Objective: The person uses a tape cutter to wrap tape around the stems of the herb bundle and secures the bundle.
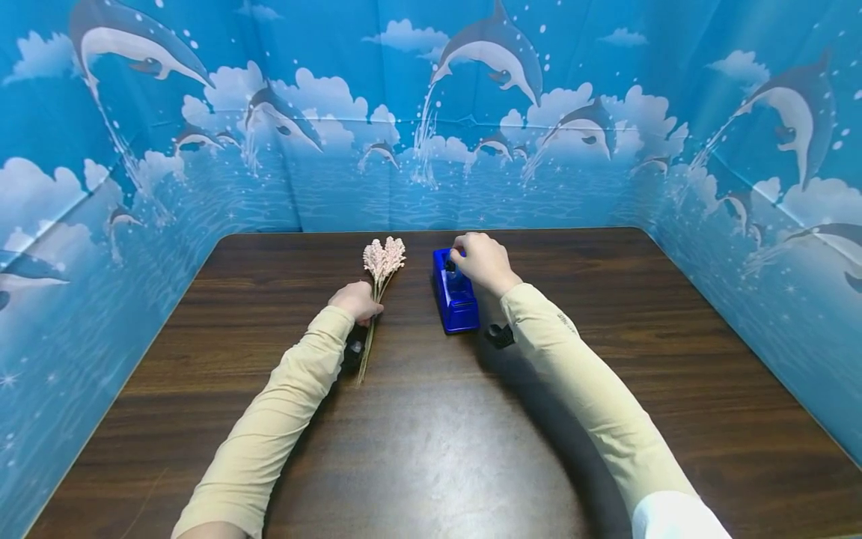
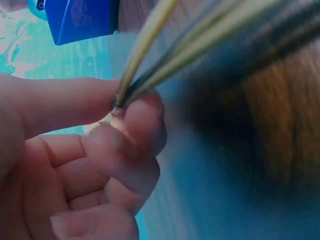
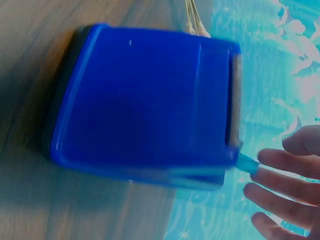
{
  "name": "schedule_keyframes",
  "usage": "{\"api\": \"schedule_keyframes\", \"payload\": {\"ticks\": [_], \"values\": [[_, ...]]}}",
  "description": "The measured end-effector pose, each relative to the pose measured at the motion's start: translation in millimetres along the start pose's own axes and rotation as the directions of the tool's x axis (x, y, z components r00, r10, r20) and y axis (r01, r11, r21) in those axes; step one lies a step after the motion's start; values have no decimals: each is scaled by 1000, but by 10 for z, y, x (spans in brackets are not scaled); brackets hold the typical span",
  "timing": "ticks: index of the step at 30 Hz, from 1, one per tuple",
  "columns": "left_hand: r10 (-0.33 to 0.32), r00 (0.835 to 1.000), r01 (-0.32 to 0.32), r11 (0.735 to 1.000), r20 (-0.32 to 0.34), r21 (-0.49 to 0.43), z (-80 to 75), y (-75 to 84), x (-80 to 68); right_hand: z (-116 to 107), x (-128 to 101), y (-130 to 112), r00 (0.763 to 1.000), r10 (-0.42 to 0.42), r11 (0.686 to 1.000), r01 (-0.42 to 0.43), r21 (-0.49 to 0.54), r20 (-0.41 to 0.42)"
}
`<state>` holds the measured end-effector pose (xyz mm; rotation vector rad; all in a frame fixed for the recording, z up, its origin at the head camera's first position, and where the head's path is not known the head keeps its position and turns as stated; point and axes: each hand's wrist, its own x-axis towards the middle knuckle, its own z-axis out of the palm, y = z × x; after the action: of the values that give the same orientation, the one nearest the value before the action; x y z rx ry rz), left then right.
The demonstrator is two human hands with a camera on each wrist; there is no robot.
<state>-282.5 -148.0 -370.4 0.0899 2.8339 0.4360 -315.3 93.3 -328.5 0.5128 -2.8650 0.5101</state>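
Observation:
My left hand (image 1: 357, 302) pinches the thin stems (image 2: 137, 55) of a bunch of pale pink artificial flowers (image 1: 384, 257) between thumb and forefinger. The flower heads point toward the table's back edge, while the stem ends reach toward me. To their right stands a glossy blue tape dispenser (image 1: 459, 314). My right hand (image 1: 483, 262) is over its far part, by a small black piece. In the right wrist view the dispenser's blue body (image 3: 140, 105) fills the middle, and the fingers (image 3: 287, 182) are spread beside it. A teal strip (image 3: 246, 163) reaches the fingertips.
The dark wood-grain table (image 1: 431, 442) has rounded far corners. A blue curtain (image 1: 323, 180) printed with dolphins and clouds hangs behind it and along both sides. Small black devices sit under both wrists, one (image 1: 500, 335) by the right sleeve.

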Motion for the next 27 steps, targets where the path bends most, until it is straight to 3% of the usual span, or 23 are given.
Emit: {"api": "schedule_keyframes", "payload": {"ticks": [14,21,27], "values": [[81,994,-88,992,-72,-93,-9,134,-42,121,-6,-302,975,-178,984,178,-8,-133],[112,987,-128,982,-117,-140,-53,198,-127,285,-39,-447,922,-369,929,362,-79,-114],[117,990,-131,966,-75,-224,-72,188,-154,359,-72,-538,880,-470,882,466,-67,-68]]}}
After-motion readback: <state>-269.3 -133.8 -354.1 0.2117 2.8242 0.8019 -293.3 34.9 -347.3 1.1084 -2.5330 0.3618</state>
